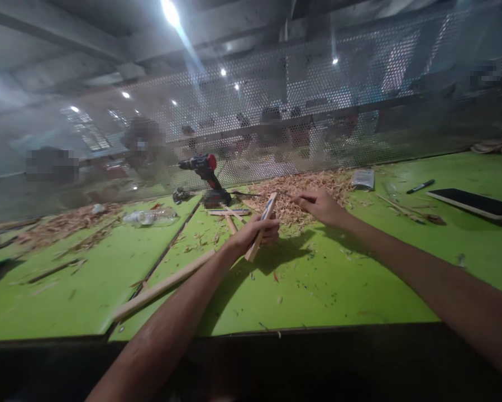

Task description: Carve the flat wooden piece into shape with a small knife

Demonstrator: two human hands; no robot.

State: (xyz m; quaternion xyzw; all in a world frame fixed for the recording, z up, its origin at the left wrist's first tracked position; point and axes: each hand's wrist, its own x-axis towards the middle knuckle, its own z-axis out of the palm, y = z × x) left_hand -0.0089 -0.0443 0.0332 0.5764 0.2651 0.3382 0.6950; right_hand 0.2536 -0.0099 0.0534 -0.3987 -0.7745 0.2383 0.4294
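Observation:
My left hand (262,230) is wrapped around a short wooden block (268,207) with blue marks on its face, held tilted above the green table. To the right, my right hand (318,205) is closed in a pinch over a heap of wood shavings (309,187). Something thin and dark seems to reach left from its fingertips; what it is I cannot make out. A cordless drill (206,173), black and red, stands on its battery behind my left hand. Several thin wooden strips (229,212) lie in front of the drill.
A long wooden stick (162,283) lies across the seam of the green tabletop (301,301). Further left is a clear plastic bottle (152,216). On the right are a small packet (363,179), a pen (420,186) and a dark tablet (477,202). A perforated screen (251,128) rises behind.

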